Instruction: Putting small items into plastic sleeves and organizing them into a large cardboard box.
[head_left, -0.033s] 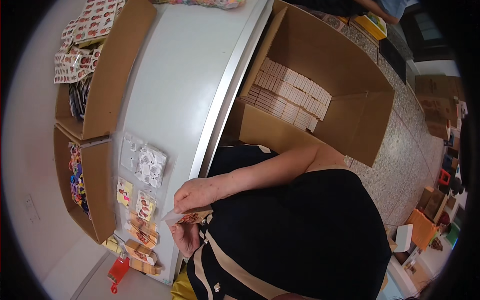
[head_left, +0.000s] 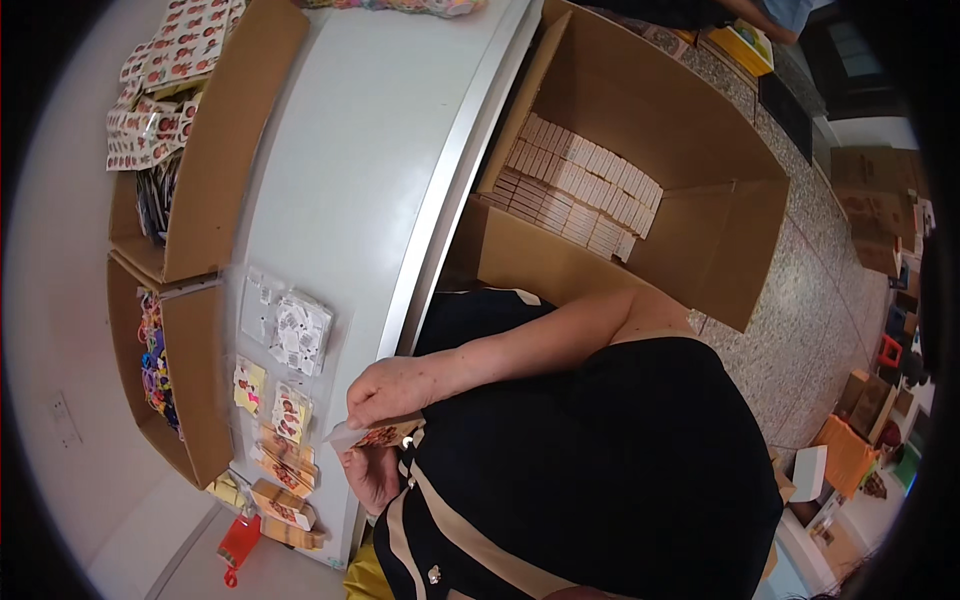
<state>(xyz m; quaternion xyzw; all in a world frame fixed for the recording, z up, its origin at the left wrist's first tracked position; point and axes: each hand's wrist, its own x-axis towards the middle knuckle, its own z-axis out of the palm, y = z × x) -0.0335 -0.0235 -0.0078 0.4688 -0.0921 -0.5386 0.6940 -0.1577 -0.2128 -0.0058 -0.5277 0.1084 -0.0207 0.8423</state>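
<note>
So both hands are right by the table edge. The right hand (head_left: 388, 388) is closed down to a narrow pinch on a small tan card with reddish-brown print and a whitish flap (head_left: 380, 437). The left hand (head_left: 370, 478) is curled palm-up just under it, fingertips at the card's lower edge, can't tell if they're really gripping. So yeah, the card sits between the two hands.

Straight ahead of the fingers on the smooth white table (head_left: 350, 150): white cards with little reddish cartoon figures (head_left: 291, 411). Ahead and left of the left hand, chunky tan card bundles (head_left: 283, 504). Ahead and right of the right hand, a stack of white-and-grey printed packets (head_left: 301, 332).
</note>
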